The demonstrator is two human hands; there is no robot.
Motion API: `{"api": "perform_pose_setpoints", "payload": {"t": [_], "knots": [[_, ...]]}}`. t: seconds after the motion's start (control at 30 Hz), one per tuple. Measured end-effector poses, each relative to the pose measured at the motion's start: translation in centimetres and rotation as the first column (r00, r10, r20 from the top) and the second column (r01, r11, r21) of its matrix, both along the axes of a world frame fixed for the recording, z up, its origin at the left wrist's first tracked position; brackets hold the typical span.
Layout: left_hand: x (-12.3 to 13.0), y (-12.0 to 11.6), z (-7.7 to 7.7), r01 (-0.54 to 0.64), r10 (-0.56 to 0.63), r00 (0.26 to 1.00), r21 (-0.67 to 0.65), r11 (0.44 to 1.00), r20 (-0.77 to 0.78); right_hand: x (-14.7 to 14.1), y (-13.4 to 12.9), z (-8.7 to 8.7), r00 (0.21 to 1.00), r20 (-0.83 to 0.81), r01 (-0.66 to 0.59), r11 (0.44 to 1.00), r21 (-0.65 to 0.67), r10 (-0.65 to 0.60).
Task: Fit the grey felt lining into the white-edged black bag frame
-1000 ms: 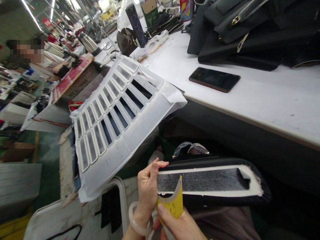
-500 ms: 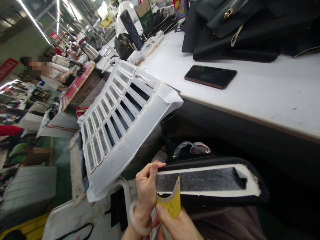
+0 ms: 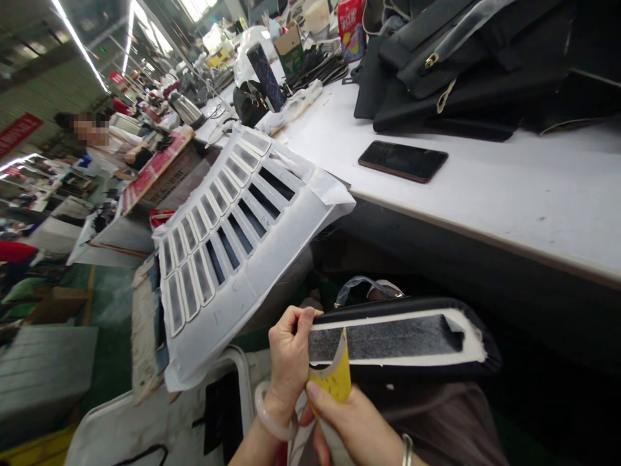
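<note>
A black bag [image 3: 402,369] lies across my lap with a narrow face turned up. On that face a white border [image 3: 412,320] surrounds a dark grey fuzzy strip [image 3: 388,340], whose right end is lifted and curled. My left hand [image 3: 290,346] is closed around the bag's left end, thumb on top. In my right hand [image 3: 347,414] is a yellow tool [image 3: 334,383] with a pale crescent edge, its tip over the strip's left part. Whether the edge touches the strip, I cannot tell. A plastic-wrapped handle [image 3: 359,282] shows behind the bag.
Left of the bag, a white-covered board [image 3: 286,226] holds rows of white-edged grey strips. A phone [image 3: 402,160], black bags [image 3: 466,84] and a red can [image 3: 351,31] rest on the white table [image 3: 514,194]. A white bin [image 3: 111,424] stands lower left; a person sits farther back.
The head view has shifted slightly. The bag's right end sits a little farther left and higher. Both hands keep their hold, and the yellow tool stays over the strip's left part.
</note>
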State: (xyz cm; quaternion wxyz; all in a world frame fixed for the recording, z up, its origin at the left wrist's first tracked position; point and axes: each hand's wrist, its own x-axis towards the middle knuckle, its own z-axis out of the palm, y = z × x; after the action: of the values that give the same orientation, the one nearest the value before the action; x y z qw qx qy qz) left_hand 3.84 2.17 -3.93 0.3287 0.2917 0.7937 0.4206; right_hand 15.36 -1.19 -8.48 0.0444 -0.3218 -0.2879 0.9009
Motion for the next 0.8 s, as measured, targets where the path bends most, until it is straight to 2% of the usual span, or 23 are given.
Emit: {"api": "perform_pose_setpoints", "payload": {"t": [0.13,0.2,0.33,0.47,0.6,0.67,0.8], "knots": [[-0.1,-0.1,-0.4,-0.011,0.006,0.998,0.076,0.997,0.057,0.7,0.9,1.5,0.999,-0.033,-0.017,0.989,-0.147,0.012],[-0.1,-0.1,-0.7,-0.040,0.026,0.994,0.127,0.991,0.111,1.4,1.1,2.1,0.998,-0.055,0.019,0.989,-0.150,-0.027],[0.1,-0.7,-1.2,-0.150,0.100,0.968,0.213,0.965,0.232,3.0,1.2,2.7,0.999,-0.034,0.011,1.000,-0.018,-0.012],[0.9,-1.6,-1.6,-0.300,0.161,0.892,0.290,0.909,0.422,3.8,1.7,3.3,0.997,0.069,-0.026,0.995,0.099,0.019],[1.6,-2.2,-1.4,-0.385,0.180,0.806,0.269,0.883,0.564,4.1,2.1,3.6,0.992,0.127,-0.045,0.981,0.190,0.021],[1.7,-2.2,-1.1,-0.364,0.193,0.830,0.244,0.899,0.524,4.2,2.1,3.5,0.990,0.137,-0.064,0.971,0.231,0.033],[1.7,-1.8,-0.9,-0.251,0.198,0.949,0.212,0.944,0.245,4.4,1.9,3.0,0.986,0.166,-0.064,0.953,0.296,0.014]]}}
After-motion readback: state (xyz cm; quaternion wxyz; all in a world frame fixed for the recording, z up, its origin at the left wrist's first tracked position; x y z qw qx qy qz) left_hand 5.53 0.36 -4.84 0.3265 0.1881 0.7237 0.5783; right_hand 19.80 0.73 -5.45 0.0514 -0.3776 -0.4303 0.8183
